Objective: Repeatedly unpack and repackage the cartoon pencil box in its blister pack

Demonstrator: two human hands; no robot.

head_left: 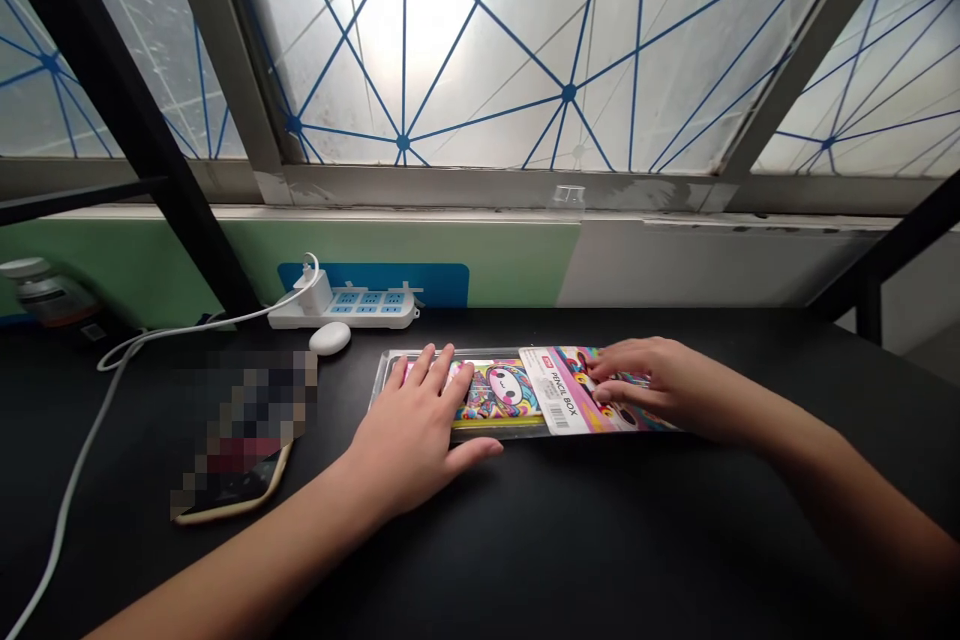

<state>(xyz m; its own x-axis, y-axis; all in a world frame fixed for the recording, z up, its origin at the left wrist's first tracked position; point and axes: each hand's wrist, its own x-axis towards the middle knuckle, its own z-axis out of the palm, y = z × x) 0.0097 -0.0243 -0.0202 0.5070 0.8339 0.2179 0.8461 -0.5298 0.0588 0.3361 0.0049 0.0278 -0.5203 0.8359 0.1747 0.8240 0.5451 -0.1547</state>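
Observation:
A pencil box with a colourful cartoon print lies in a clear plastic tray on the black desk. Its right part is covered by a printed card sleeve that reads "PENCIL BOX" and carries a barcode. My left hand lies palm down across the left end of the box, fingers spread and thumb along the near edge. Over the right part of the sleeve rests my right hand, its fingers pointing left and the thumb apart from them. The undersides of both hands are hidden.
On the left lies a phone, partly pixelated, near a small white rounded case. Behind stands a power strip with a plugged-in charger and white cable. A bottle and black frame bars flank the window.

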